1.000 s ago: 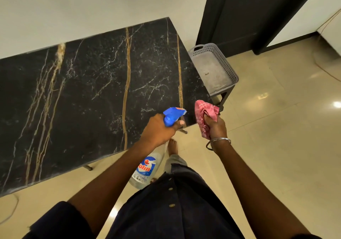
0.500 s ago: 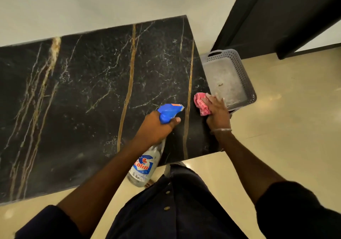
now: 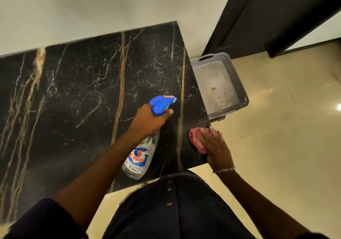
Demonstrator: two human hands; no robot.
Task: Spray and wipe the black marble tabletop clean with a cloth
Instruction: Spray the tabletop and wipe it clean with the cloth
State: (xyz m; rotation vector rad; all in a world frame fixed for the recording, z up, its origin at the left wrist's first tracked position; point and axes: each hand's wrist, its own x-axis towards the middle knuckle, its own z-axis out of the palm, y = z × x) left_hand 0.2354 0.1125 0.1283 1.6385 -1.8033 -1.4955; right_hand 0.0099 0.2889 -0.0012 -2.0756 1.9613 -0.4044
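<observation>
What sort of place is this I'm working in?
Probably a home, maybe a hallway or dining corner: a black marble tabletop set against a plain wall, glossy beige floor tiles, and a grey plastic basket near a dark door.

Grey perforated basket (image 3: 238,80) on beige floor (image 3: 286,146), near dark door (image 3: 276,13).

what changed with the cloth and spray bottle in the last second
The right hand brought the pink cloth down from the air beside the corner onto the tabletop, then drew it back along the right edge toward the person; it now presses it with fingers spread. The left hand still grips the spray bottle. The grey basket stayed put.
</observation>
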